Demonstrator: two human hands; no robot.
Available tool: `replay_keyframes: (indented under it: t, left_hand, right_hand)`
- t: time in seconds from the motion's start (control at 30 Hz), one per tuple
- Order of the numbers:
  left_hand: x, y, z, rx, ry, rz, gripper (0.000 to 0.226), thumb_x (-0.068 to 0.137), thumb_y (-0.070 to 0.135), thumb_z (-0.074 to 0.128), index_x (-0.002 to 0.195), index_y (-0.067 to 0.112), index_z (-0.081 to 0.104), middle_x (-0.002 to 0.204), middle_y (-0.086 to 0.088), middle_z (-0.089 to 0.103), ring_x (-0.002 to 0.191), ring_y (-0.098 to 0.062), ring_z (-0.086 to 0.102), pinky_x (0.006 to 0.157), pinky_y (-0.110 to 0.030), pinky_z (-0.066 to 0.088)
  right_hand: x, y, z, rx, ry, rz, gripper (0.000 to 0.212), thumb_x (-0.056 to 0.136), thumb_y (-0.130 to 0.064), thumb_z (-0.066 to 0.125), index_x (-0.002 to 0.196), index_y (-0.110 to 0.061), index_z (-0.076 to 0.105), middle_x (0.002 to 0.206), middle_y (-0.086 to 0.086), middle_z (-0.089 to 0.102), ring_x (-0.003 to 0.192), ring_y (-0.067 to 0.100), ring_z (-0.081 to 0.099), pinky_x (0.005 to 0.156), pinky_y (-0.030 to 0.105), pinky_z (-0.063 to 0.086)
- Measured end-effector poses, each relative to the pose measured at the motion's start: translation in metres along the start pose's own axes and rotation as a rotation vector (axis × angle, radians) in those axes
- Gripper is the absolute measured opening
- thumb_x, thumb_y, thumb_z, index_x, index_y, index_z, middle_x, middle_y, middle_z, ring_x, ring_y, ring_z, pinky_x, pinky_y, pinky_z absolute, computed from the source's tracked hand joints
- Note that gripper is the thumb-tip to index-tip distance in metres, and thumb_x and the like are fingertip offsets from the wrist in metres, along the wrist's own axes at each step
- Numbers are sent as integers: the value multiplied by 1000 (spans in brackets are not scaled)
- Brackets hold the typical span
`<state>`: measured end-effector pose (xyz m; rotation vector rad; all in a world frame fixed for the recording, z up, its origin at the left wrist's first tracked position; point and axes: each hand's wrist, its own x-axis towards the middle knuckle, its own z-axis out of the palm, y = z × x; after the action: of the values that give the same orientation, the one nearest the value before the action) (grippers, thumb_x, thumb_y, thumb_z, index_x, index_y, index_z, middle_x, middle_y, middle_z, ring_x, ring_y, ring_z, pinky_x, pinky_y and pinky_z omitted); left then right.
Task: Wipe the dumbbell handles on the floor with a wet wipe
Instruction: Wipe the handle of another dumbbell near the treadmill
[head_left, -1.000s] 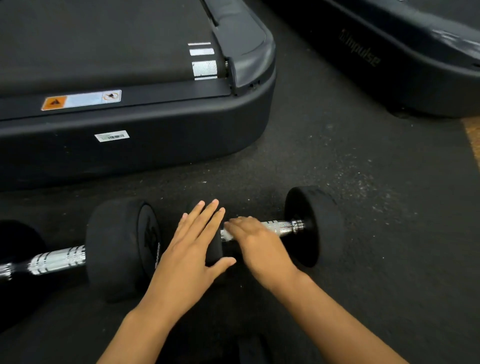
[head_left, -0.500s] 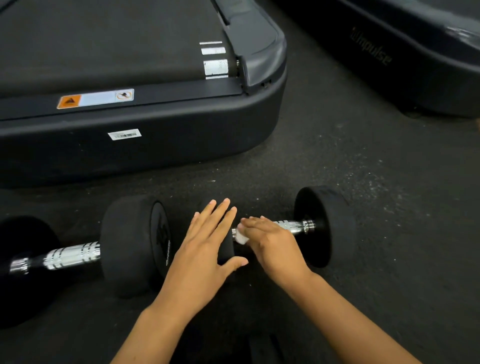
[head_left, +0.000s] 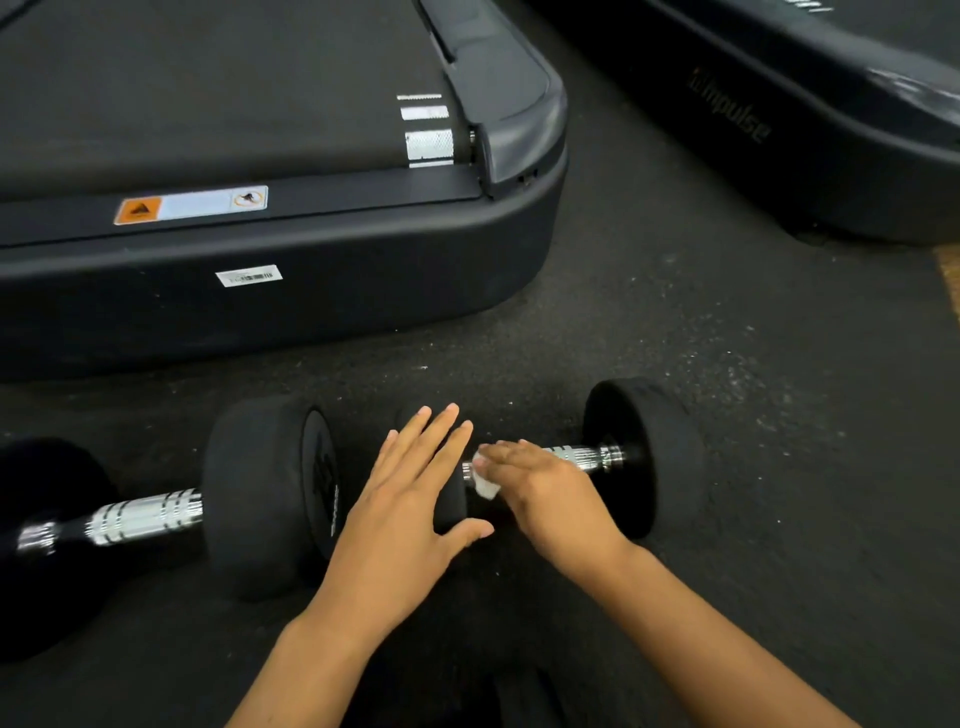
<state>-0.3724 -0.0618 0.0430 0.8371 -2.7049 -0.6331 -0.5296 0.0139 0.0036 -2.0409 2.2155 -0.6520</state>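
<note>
Right hand (head_left: 545, 488) presses wipe (head_left: 485, 487) on dumbbell handle (head_left: 584, 457), left hand (head_left: 410, 504) flat

Two black dumbbells lie end to end on the dark rubber floor (head_left: 701, 322). The left hand (head_left: 410, 504) lies flat, fingers straight, on the inner weight of the right dumbbell (head_left: 644, 457). The right hand (head_left: 545, 488) presses a white wet wipe (head_left: 484, 486) against that dumbbell's chrome handle (head_left: 587, 457). The left dumbbell (head_left: 260, 493) sits just beside it, untouched. A treadmill (head_left: 311, 291) stands behind them, a second machine (head_left: 779, 119) farther right.
</note>
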Motion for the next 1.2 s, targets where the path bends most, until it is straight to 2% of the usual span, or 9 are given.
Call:
replay_keyframes:
  t: [0.1,0.23,0.4,0.6,0.73,0.87,1.03,1.13,1.2]
  left_hand:
    - [1,1,0,4,10,2,87,76,45,68,140,36,10,149,25,-1,136,9,-14,108,-14,-16]
    - [1,0,0,-7,5,-2,86,76,45,69,142,33,15,149,24,2,135,10,-15,108,-13,-16]
    - [0,0,0,-23,31,14,83,78,44,67,141,34,14,148,25,1,134,11,-16,107,-12,-17]
    - [-1,-1,5,-26,66,8,79,81,39,67,143,30,18,151,18,8,139,4,-8,112,-19,-11]
    - [-3,7,4,-36,82,-28,75,84,42,62,145,30,19,152,18,1,138,2,-13,111,-20,-13]
    - [-20,25,-6,-88,79,-71,67,85,43,59,143,24,31,153,11,16,141,-3,-2,115,-27,1]
    - [-73,55,-48,-115,-69,-129,65,87,45,56,143,25,30,149,15,21,140,-3,6,114,-22,-2]
    - [-109,75,-88,-129,-143,-176,63,75,41,69,131,19,51,138,4,48,131,-13,38,110,-26,16]
    - [-131,93,-122,-158,-142,-237,58,73,45,60,125,21,53,129,3,56,124,-13,44,106,-25,21]
  right_hand:
    - [12,-5,-1,56,-70,75,36,86,-4,58,122,-9,60,127,10,58,118,25,54,103,39,39]
    - [-1,-9,3,-15,-79,-62,50,70,-1,72,119,-4,62,121,15,61,113,30,58,101,40,33]
    - [-2,8,-8,98,-55,42,49,78,9,59,124,-8,59,130,13,55,121,27,51,104,36,37]
    - [-10,-18,-11,-2,-54,-37,47,70,4,73,114,-8,65,118,11,63,111,27,59,97,36,38]
    - [-25,-32,-30,40,-8,102,40,72,3,72,107,-16,68,110,4,62,104,20,57,72,32,56]
    - [-42,-59,-44,108,22,217,38,71,5,72,102,-16,67,100,1,55,89,15,55,58,29,53]
    - [-60,-107,-93,215,17,322,42,63,13,68,98,-10,64,97,-1,61,87,12,54,75,19,45]
    - [-67,-143,-137,265,-33,384,40,62,14,65,93,-11,64,94,-3,61,86,5,49,80,4,34]
    - [-70,-171,-171,310,-50,402,36,65,11,62,92,-13,65,95,-5,60,87,2,51,83,0,32]
